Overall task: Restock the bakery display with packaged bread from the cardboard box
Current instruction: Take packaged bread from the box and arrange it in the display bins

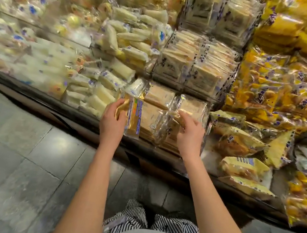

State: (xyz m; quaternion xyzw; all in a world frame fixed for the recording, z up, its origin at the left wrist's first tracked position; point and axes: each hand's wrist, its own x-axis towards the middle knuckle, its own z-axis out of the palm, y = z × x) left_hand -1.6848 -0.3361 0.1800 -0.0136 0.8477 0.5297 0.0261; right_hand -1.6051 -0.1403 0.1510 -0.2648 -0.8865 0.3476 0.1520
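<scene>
**Clerk:** Item one, left hand point(112, 119)?

**Checker:** Fingers curled round the left end of a label-side bread packet point(135, 119), brown slices in clear wrap with blue print. It is held tilted over the front of the bottom shelf point(72, 112) of the display.

**Clerk:** Item two, right hand point(191, 136)?

**Checker:** Fingers pinch the crinkled wrap of a second bread packet point(164, 126), just beside the first. Its lower end hangs over the shelf's front edge.

**Clerk:** What lies under both?

**Checker:** A flat stack of toast packets point(149, 120), same brown kind, in the middle section of that shelf. Both held packets touch or overlap it.

**Clerk:** Neighbouring stock?

**Checker:** To the left, white sandwich packs point(99, 95), piled loosely. To the right, yellow bun bags point(241, 143), some lying flat. One tier up, upright square toast packs point(194, 72). Far right, stacked yellow bags point(271, 89). The far left stock is too blurred to list.

**Clerk:** Below the display?

**Checker:** Grey tiled floor point(20, 155); striped trousers point(170, 227) at the bottom of the view.
</scene>
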